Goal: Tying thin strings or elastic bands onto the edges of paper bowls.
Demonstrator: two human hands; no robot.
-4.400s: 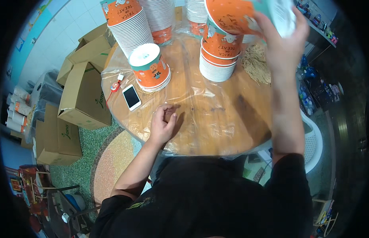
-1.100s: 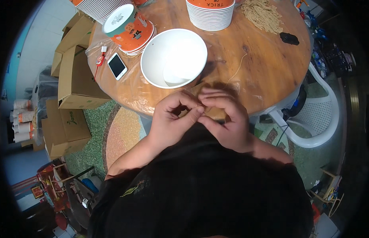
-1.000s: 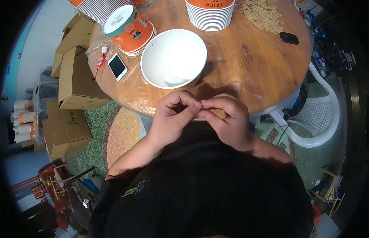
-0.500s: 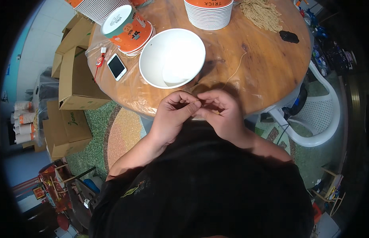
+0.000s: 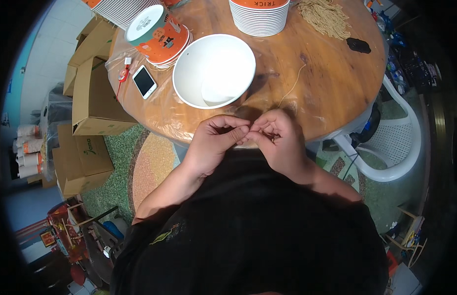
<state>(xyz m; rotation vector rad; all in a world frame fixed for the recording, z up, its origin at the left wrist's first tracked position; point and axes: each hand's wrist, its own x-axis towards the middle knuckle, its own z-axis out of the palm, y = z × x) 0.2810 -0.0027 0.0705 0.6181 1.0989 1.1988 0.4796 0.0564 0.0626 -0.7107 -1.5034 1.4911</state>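
Observation:
At the table's near edge, my left hand [image 5: 219, 140] and my right hand [image 5: 280, 140] meet fingertip to fingertip, both closed in a pinch. A thin tan string [image 5: 293, 87] runs from behind my right hand up across the table. The short bit between the fingertips is mostly hidden by the fingers. Just beyond my hands is a large white paper bucket [image 5: 213, 71], tilted so its empty inside shows. A bundle of tan strings [image 5: 324, 18] lies at the far right of the table.
Orange printed buckets stand in stacks at the far left [image 5: 162, 37] and far middle [image 5: 259, 18]. A phone [image 5: 145, 82] and a red cable [image 5: 122, 76] lie left, a black object [image 5: 358, 45] right. Cardboard boxes [image 5: 103, 98] and a white chair [image 5: 400, 137] flank the wooden table [image 5: 332, 93].
My right hand's fingers have curled in and shifted slightly, with the thumb now against the left fingertips. The left hand has hardly moved, and the bucket stays in place.

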